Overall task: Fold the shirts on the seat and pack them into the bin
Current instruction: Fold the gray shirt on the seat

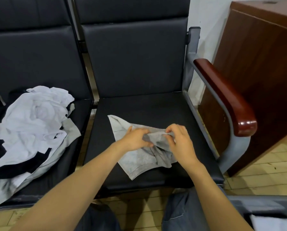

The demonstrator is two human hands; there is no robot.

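A small grey shirt lies crumpled on the right black seat. My left hand rests on its middle, fingers curled onto a raised fold. My right hand pinches the same fold from the right side. A pile of white, black and grey shirts covers the left seat. At the bottom right corner stands a dark bin with white cloth inside it.
A grey metal armrest with a red-brown wooden top bounds the right seat. Beyond it stands a brown wooden cabinet. My knees in dark trousers are below the seat edge, over a tan tiled floor.
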